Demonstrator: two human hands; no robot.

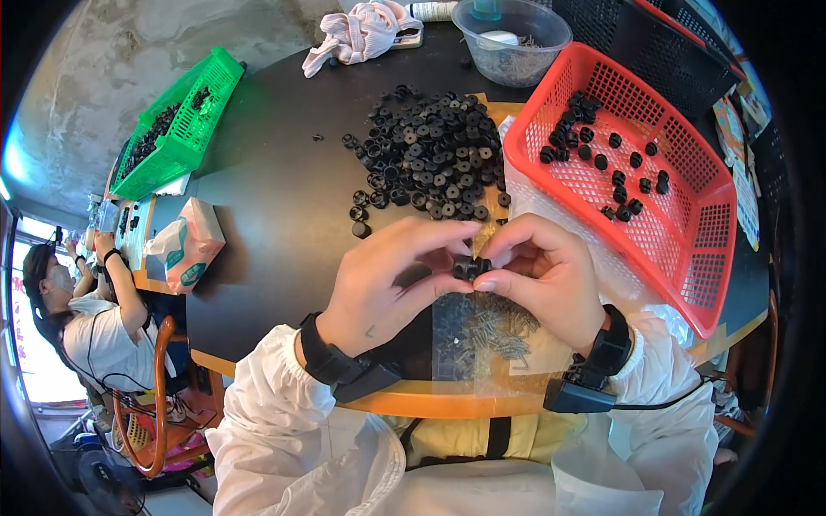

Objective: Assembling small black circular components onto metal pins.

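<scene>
My left hand [383, 275] and my right hand [551, 271] meet above the near part of the table. Both pinch one small black round plastic part [469, 268] between thumbs and fingertips; its far side is hidden by the fingers. Just beyond the hands lies a heap of black round plastic caps [430, 150], some with a hole in the middle. Under my hands, small thin metal pieces, like pins or springs [508, 331], are scattered on a clear sheet near the table edge. Black assembled-looking parts [619, 178] lie in a red plastic basket [705, 232] to the right.
A clear bowl [516, 64], a pink cloth [366, 34] and a black crate [662, 52] stand at the back. A tissue pack [188, 245] and a green basket [202, 120] of black parts are leftward. A person [112, 331] sits at far left, beside an orange chair [163, 396].
</scene>
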